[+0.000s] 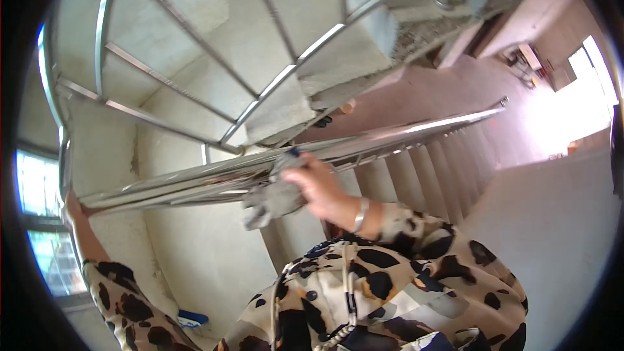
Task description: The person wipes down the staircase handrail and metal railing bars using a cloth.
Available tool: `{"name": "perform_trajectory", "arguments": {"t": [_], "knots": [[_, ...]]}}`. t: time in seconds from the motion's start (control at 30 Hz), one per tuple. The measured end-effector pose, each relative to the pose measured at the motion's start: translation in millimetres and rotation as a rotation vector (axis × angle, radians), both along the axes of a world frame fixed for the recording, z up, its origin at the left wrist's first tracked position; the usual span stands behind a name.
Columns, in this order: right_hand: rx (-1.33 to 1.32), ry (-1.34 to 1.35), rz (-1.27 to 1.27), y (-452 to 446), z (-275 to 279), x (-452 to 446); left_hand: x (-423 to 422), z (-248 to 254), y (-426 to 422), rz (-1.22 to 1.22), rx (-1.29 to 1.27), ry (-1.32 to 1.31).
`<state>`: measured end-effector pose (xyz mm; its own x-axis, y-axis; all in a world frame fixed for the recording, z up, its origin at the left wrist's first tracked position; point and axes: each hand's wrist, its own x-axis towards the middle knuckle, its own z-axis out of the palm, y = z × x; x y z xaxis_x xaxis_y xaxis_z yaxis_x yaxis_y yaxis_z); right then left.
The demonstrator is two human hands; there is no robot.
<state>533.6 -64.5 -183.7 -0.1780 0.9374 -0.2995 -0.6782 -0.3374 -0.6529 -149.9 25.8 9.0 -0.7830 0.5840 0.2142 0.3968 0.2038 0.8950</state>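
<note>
A shiny metal stair railing [448, 121] runs across the middle of the view, sloping up to the right. My right hand [318, 188], with a bracelet at the wrist, is closed around a grey cloth [279, 198] that lies against the railing; the hand is slightly blurred. At the far left, my left hand [73, 208] is on the left end of the railing, beside a curved upright metal tube. Its fingers are mostly hidden, so what it grips is unclear.
Stairs [429, 175] descend beyond the railing on the right. Metal bars [260, 94] fan out above, before a concrete flight. A window [55, 260] is at the left, a blue-and-white object [192, 318] on the floor below. Bright light enters at the far right.
</note>
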Motion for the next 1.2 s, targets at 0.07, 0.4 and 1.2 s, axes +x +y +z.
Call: {"name": "perform_trajectory", "arguments": {"t": [0.07, 0.4, 1.2], "knots": [[0.23, -0.429, -0.105, 3, 16, 37, 0, -5, 0, 0.031, -0.014, 0.004], [1.041, -1.399, -0.184, 13, 10, -48, 173, 31, -17, 0.594, -0.325, 0.492], [1.21, -0.995, -0.03, 23, -15, -197, 224, 45, -36, 0.513, -0.042, 0.242]]}}
